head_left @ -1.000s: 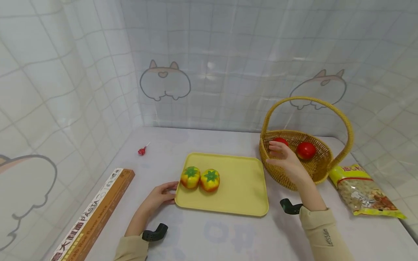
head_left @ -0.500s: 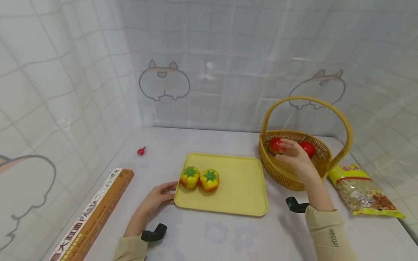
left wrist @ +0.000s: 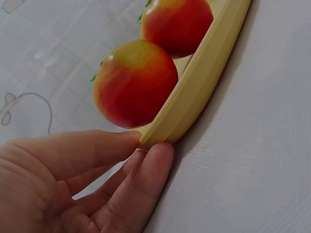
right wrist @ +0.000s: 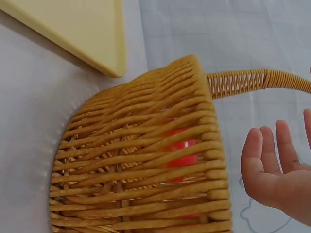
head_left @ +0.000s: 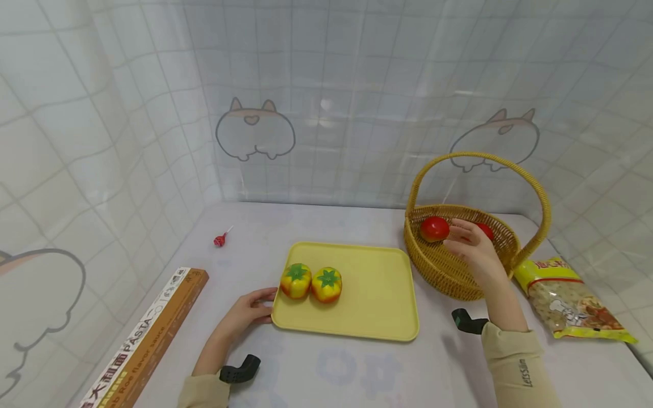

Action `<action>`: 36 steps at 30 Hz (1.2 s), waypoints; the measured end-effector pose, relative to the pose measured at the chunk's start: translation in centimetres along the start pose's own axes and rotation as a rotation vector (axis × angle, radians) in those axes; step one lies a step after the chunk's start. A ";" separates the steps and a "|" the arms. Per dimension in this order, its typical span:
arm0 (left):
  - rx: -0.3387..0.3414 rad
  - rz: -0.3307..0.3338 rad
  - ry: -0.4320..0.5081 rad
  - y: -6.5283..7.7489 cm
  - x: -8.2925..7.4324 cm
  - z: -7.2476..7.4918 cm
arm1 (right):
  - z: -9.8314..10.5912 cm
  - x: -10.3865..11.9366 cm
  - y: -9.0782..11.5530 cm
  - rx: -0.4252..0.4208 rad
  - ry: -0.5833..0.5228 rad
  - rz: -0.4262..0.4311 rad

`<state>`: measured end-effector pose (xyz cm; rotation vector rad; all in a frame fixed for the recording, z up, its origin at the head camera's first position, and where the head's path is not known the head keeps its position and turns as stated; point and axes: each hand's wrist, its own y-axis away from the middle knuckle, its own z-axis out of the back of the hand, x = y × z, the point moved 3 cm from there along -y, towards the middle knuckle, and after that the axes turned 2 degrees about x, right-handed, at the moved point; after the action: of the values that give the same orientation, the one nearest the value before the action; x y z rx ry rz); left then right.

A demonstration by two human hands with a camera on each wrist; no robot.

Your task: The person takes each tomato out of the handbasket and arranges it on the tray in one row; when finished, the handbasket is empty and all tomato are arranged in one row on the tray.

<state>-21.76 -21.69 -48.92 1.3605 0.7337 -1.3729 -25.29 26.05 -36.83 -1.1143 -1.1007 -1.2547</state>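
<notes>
My left hand pinches the left rim of a yellow rectangular tray; in the left wrist view its thumb and a finger lie on either side of the edge. Two yellow-and-red toy fruits with green star-shaped tops, a left one and a right one, sit side by side at the tray's left. Over the wicker basket hovers my right hand, fingers loosely bent and holding nothing. Inside the basket are a round red fruit and another red fruit, partly hidden by that hand.
The basket's tall handle arches above it. To its right lies a bag of pasta. A long pasta box lies at the left, with a red lollipop beyond it. White tiled-pattern walls enclose the back and sides.
My right hand has moved rightward over the basket, uncovering the left red fruit and overlapping the right one. My left hand stays at the tray's rim.
</notes>
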 end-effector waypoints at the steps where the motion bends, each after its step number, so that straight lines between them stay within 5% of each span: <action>1: -0.002 0.001 0.000 0.0 0.0 0.0 | 0.1 -0.1 0.0 -0.003 -0.013 0.001; 10: -0.008 0.012 -0.015 0.2 0.0 -0.1 | 0.8 -0.2 -0.7 -0.020 -0.147 0.002; 28: -0.033 0.025 -0.016 0.0 -0.3 -0.1 | 2.1 1.9 -3.3 -0.001 -0.190 0.021; 36: -0.032 0.028 -0.024 0.0 0.0 -0.1 | 2.1 2.0 -4.3 -0.003 -0.107 0.077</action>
<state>-21.69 -21.56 -48.90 1.3222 0.7153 -1.3475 -29.52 27.86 -34.52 -1.2266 -1.1253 -1.1479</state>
